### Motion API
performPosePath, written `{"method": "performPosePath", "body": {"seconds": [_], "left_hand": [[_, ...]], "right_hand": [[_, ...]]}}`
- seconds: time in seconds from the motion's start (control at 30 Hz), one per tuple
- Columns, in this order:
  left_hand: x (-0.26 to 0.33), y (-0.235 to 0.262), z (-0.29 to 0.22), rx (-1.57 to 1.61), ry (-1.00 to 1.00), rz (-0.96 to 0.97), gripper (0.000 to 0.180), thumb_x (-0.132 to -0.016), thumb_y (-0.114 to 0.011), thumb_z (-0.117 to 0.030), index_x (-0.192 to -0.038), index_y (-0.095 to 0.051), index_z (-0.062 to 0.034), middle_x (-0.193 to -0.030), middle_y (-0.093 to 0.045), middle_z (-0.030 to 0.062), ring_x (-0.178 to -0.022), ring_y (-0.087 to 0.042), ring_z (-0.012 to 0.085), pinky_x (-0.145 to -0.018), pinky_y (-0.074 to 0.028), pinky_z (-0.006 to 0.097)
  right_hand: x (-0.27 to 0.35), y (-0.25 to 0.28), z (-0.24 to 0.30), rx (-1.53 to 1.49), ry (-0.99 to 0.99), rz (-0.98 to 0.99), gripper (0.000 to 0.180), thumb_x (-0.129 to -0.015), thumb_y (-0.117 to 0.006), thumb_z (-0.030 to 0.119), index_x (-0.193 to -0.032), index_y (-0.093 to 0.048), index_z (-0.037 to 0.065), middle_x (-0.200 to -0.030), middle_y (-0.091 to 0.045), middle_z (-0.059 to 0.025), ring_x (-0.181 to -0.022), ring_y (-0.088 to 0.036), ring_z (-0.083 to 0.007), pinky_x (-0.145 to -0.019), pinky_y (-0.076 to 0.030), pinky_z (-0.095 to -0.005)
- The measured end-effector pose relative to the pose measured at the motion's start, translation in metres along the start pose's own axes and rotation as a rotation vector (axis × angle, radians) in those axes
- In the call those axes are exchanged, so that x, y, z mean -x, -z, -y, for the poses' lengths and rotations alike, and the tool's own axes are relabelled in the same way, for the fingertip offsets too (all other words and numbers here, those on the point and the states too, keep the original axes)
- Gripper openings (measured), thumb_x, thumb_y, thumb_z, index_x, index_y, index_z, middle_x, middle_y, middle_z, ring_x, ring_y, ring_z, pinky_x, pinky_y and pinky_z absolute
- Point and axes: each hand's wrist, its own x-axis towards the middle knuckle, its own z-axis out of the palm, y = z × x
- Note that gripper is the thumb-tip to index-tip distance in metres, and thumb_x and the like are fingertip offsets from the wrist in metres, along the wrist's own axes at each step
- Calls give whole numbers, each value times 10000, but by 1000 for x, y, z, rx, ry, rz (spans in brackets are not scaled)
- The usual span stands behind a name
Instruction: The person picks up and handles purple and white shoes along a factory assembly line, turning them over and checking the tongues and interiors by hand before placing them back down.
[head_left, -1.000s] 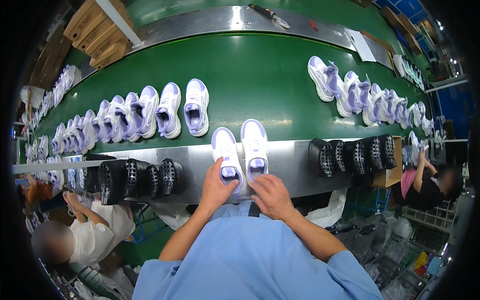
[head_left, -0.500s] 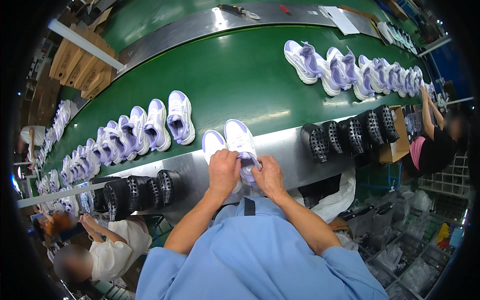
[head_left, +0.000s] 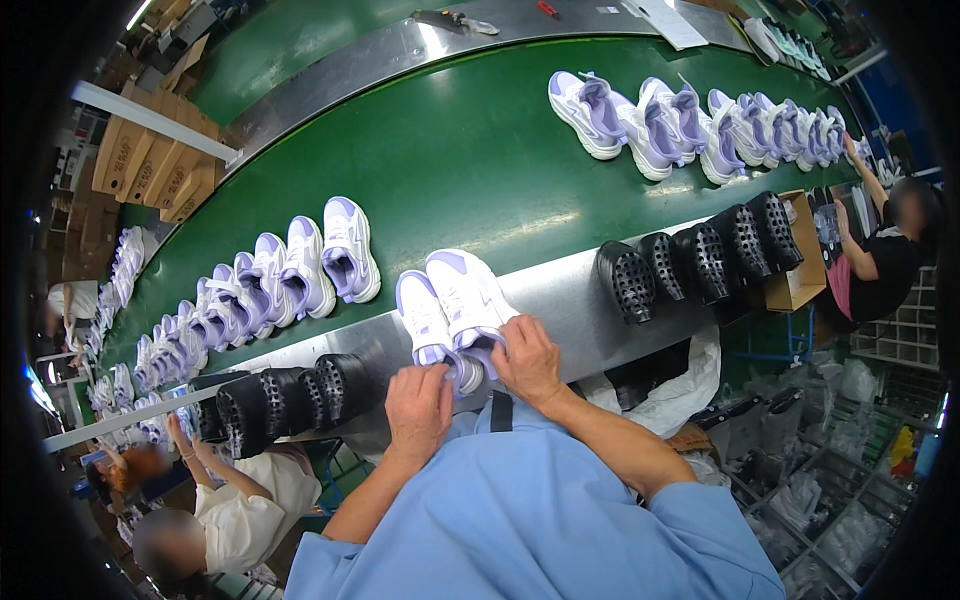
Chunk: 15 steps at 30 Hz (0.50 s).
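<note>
At the near edge of a steel ledge (head_left: 600, 290) that borders a curved green conveyor belt (head_left: 470, 160), the person's left hand (head_left: 418, 408) closes over the heel of the left shoe (head_left: 430, 325) of a white and lilac pair, fingers curled round its back; the right hand (head_left: 528, 362) grips the heel of the right shoe (head_left: 470, 295), fingers folded over its collar; a second ago the hands lay on the pair with the toes pointing straight away, and since then the pair has been drawn a little toward the body and turned, toes now slanting to the far left, so the work on this pair looks to be under way and the shoes have not gone back on the belt; the shoes are smooth, padded trainers with thick white soles and soft lilac lining; left of the hands a row of black shoe moulds (head_left: 280, 395) stands on edge, hard and glossy, dotted with small holes; a matching row of black moulds (head_left: 700, 255) sits to the right; on the belt to the left a close row of trainers (head_left: 270, 285) fans away, and another row (head_left: 680, 120) lies far right; stacked brown cartons (head_left: 150, 165) sit far left; seated co-workers (head_left: 240, 510) work at both sides below the ledge.
</note>
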Motion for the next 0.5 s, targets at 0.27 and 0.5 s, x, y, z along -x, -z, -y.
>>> {"method": "performPosePath", "body": {"seconds": [0.27,0.5], "left_hand": [[26,-41,23,88,185,392,592,-840,-771,-140,-1405,-595,-143,-1079,-653,203,-976,-607,398,-815,-508,512],[-39,-53,5,-264,196,412,382,-833,-806,-420,-1123,-760,-175,-971,-685,184,-951,-643,372,-749,-504,534]], "right_hand": [[7,-18,-12,-174,-114,141,196,-876,-696,107,-1041,-642,16,-1002,-616,-171,-822,-653,-386,-753,-535,-488],[-23,15,-20,-306,-336,337,291,-909,-743,197,-1104,-680,-11,-1046,-682,-206,-906,-687,-383,-812,-547,-453]]}}
